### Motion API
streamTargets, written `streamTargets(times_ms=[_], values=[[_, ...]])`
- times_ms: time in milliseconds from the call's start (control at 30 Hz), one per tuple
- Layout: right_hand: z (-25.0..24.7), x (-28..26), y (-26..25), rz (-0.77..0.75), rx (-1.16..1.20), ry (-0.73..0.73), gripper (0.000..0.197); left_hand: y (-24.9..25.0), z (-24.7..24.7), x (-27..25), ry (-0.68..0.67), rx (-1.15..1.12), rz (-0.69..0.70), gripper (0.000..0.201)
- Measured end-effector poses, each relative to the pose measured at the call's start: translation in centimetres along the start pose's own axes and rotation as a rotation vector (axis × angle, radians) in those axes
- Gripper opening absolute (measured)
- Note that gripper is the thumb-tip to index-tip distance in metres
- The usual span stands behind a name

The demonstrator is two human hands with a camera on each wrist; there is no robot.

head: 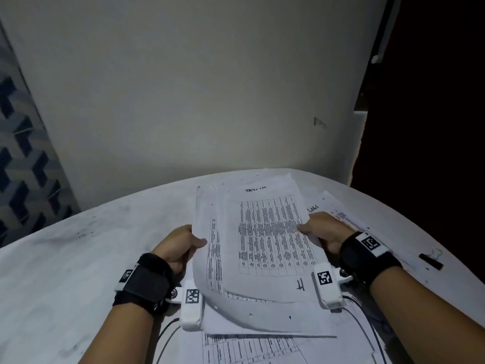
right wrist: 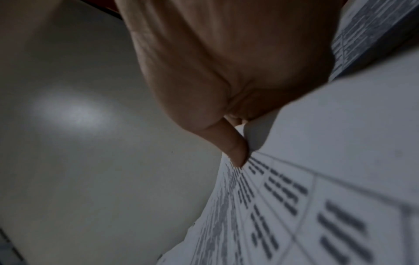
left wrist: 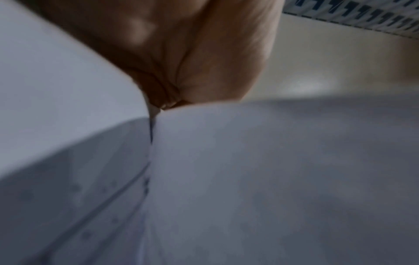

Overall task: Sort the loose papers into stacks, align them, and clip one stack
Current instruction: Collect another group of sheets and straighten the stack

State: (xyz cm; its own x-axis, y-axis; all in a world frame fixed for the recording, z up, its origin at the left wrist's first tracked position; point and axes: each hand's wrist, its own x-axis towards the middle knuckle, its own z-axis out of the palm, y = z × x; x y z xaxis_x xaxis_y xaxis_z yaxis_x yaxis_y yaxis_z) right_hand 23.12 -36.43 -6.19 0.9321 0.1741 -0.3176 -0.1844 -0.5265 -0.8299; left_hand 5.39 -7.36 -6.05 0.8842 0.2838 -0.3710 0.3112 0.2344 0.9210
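A stack of printed papers [head: 265, 240] with tables of text is lifted off the white table [head: 78, 258], bowed in the middle, its sheets fanned unevenly. My left hand [head: 183, 245] grips its left edge, thumb on top. At the right edge my right hand [head: 317, 229] pinches it, thumb [right wrist: 233, 150] pressed on the printed sheet [right wrist: 317, 197]. The left wrist view is filled by my palm [left wrist: 181, 53] and blurred paper [left wrist: 249, 179]. More sheets [head: 249, 345] lie on the table below the stack, and others [head: 338, 208] behind my right hand. A black binder clip [head: 431, 260] lies at the right.
The table's far edge meets a pale wall [head: 196, 88]. A patterned surface [head: 21, 158] runs along the left and a dark opening [head: 433, 101] is at the right. Black cables [head: 367, 319] trail from my wrist cameras across the near table.
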Motion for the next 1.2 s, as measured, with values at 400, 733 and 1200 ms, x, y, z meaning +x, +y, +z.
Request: streamTargets(times_ms=[400,733,1200], values=[[4.3,-2.7,-1.4,-0.048,0.101,-0.107,0.046,0.4,0.2,-0.8,-0.07,0.122,0.052,0.044],[3.0,-6.6,-5.8,-0.163,0.602,-0.497,0.047,5.6,-1.0,-5.1,-0.057,0.044,0.497,0.056],[12.7,-10.0,-16.6,-0.903,0.279,0.231,0.002,13.3,-7.1,-4.8,0.43,0.291,0.823,0.05]])
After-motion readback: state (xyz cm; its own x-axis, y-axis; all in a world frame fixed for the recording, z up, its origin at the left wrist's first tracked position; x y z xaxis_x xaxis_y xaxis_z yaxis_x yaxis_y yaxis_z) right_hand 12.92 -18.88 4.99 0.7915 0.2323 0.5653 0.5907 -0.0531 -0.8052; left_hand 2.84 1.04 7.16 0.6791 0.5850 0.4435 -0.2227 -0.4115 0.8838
